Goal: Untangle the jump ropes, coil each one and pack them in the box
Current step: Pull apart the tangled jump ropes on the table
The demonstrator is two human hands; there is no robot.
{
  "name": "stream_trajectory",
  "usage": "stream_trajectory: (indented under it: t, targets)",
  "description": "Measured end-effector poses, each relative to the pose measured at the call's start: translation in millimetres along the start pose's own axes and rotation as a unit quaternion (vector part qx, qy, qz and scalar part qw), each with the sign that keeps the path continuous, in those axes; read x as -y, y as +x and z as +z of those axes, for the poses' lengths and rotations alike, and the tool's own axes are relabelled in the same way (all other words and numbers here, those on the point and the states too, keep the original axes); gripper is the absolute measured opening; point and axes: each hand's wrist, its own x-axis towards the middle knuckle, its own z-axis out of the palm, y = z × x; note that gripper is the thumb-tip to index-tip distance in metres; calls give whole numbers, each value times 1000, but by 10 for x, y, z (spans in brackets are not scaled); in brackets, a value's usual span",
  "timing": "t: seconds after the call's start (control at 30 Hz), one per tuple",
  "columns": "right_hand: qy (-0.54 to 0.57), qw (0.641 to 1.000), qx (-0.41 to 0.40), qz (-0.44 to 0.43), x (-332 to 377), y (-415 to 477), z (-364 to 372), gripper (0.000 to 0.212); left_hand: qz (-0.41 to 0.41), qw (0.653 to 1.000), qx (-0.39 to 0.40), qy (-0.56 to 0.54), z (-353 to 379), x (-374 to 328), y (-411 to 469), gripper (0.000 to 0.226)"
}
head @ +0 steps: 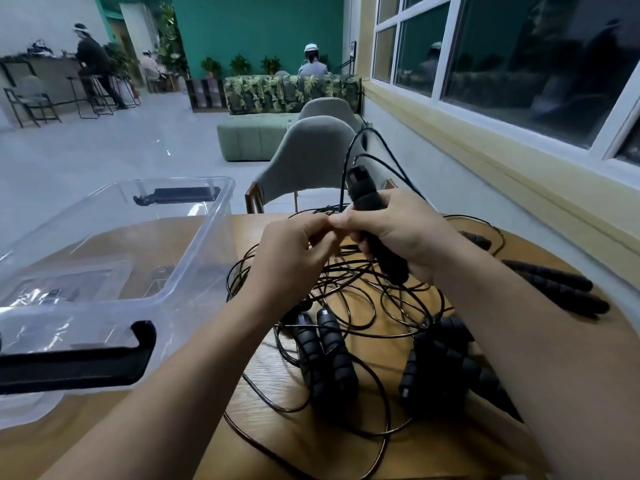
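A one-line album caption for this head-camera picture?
Right hand grips a rope handle, left hand pinches cord, beside a clear box.
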Motion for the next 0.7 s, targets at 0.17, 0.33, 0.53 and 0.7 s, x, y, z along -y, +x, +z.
stream_trajectory:
  t: [0.17, 0.33, 0.53, 0.7]
  targets:
    - [-2, 999, -26, -25, 32, -61, 30, 12, 0, 1000, 21, -14, 17, 2, -32, 16]
    - [32, 994, -86, -67, 240, -101, -78, 14, -41, 998, 38, -17, 51, 17, -50, 22]
    - [115, 977, -123, -134, 498, -161, -317, 15, -56, 998, 40, -6, 51, 46, -83, 16]
    - [131, 977, -116, -124, 486, -148, -335, 19, -58, 997, 42, 0, 43, 55, -74, 19]
